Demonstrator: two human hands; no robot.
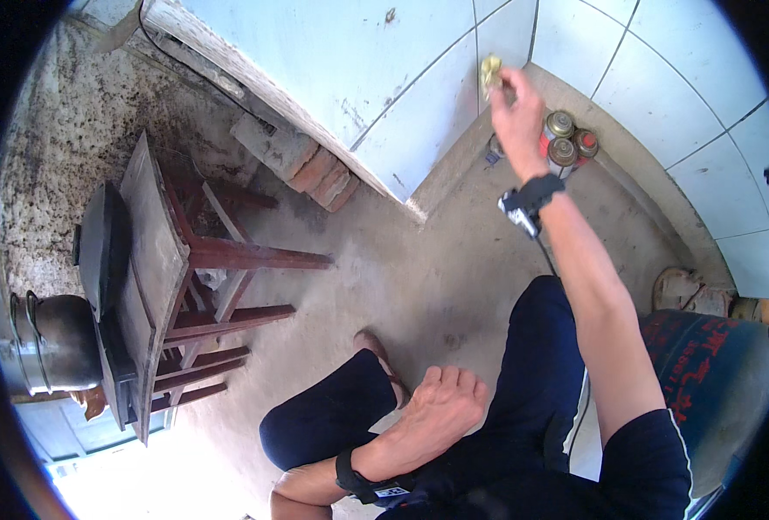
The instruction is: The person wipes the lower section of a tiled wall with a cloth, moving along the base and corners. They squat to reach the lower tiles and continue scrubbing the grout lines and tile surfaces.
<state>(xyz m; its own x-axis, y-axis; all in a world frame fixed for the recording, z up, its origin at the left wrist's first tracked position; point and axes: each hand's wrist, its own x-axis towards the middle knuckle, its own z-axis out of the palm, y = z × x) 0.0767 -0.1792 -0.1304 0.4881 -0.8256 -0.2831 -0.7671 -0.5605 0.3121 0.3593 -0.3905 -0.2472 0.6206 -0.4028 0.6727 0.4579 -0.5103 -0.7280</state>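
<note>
My right hand point(518, 117) reaches out at the upper right and pinches a crumpled yellowish cloth or sponge point(490, 71) against or close to the white tiled wall point(449, 84); whether it touches the tiles I cannot tell. Just beyond my right wrist, several spray or gas cans point(561, 151) stand on the floor in the corner. My left hand point(446, 403) rests in front of my body near my knees, its fingers curled and its back turned up; nothing shows in it. Both wrists wear black straps, and a cable runs from the right one.
A wooden table point(163, 260) at the left bears a black wok point(105, 250) and a dark metal pot point(59, 341). Bricks point(313, 169) lie along the base of the tiled block. A blue gas cylinder point(703, 370) with red writing is by my right arm.
</note>
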